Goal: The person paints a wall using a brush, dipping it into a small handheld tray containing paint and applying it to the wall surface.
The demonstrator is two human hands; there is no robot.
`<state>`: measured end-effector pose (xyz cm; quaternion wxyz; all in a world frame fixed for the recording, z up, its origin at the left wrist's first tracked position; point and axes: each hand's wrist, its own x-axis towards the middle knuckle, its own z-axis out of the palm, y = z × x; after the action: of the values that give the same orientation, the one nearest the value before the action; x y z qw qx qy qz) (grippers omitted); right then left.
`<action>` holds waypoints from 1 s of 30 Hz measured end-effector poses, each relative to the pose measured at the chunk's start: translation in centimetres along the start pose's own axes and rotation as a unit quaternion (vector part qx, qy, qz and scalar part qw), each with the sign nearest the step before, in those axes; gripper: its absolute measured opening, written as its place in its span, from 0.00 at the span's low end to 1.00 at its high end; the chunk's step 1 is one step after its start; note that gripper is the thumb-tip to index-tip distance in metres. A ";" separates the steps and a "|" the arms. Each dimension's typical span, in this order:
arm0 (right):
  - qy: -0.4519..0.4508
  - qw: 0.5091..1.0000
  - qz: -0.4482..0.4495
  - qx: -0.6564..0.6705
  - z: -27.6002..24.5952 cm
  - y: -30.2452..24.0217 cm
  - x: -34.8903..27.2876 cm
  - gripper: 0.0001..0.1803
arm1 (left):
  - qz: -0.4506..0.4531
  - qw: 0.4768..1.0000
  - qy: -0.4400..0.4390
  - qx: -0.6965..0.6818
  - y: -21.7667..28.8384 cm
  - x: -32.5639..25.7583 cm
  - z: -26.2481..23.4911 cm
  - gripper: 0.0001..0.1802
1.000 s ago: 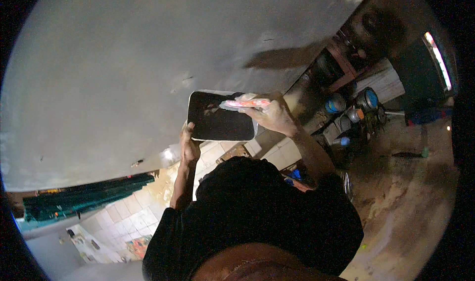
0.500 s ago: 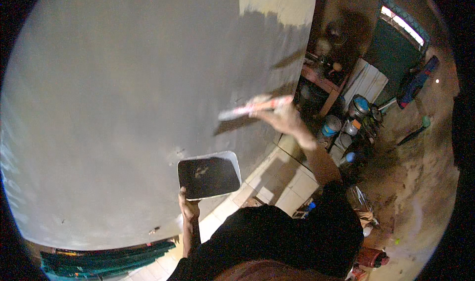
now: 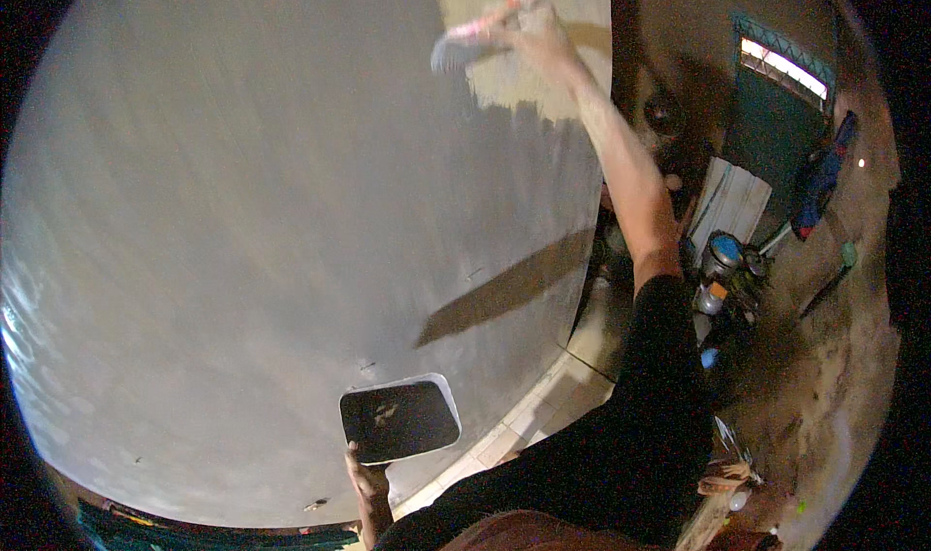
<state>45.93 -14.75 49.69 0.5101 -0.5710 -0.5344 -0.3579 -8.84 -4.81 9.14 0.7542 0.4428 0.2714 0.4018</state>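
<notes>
My right hand (image 3: 545,48) is raised high, its fingers closed round the reddish-orange handle of a wide paintbrush (image 3: 465,48). The pale bristles are against or just off the wall, where a grey coat (image 3: 291,211) borders a cream patch (image 3: 543,93); motion blurs them slightly. Low in front of the wall, my left hand (image 3: 370,483) grips the near left corner of a white rectangular tub (image 3: 452,405), thumb over its rim. Something dark (image 3: 417,430) shows inside the tub, with a lighter smear on it.
The wall ends at a vertical edge on the right. Beyond it are pots and cans (image 3: 722,250), a leaning pale board (image 3: 732,202), a dark green door (image 3: 766,153) and a brown floor (image 3: 824,396). Pale tiles (image 3: 562,391) run along the wall's foot.
My right hand has swung up with the brush, from mid-wall to the cream patch, and the arm is straighter. My left hand still holds the tub, which appears lower in view.
</notes>
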 end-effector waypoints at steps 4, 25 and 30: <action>0.063 0.969 -0.115 0.207 -1.9 -2.4 12.2 0.06 | -0.001 0.999 0.047 -0.008 -0.2 -0.6 -0.1 0.31; -0.139 0.988 0.030 0.066 0.4 1.7 -12.2 0.12 | -0.001 1.000 0.005 0.030 -0.6 -0.9 -0.7 0.33; 0.006 0.997 -0.060 -0.049 -2.2 0.3 5.7 0.18 | 0.003 0.998 0.059 0.001 -1.6 -0.6 -1.1 0.33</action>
<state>47.54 -15.43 55.57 0.4621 -0.5599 -0.5467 -0.4172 -9.42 -5.32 7.20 0.7352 0.4199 0.3141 0.4296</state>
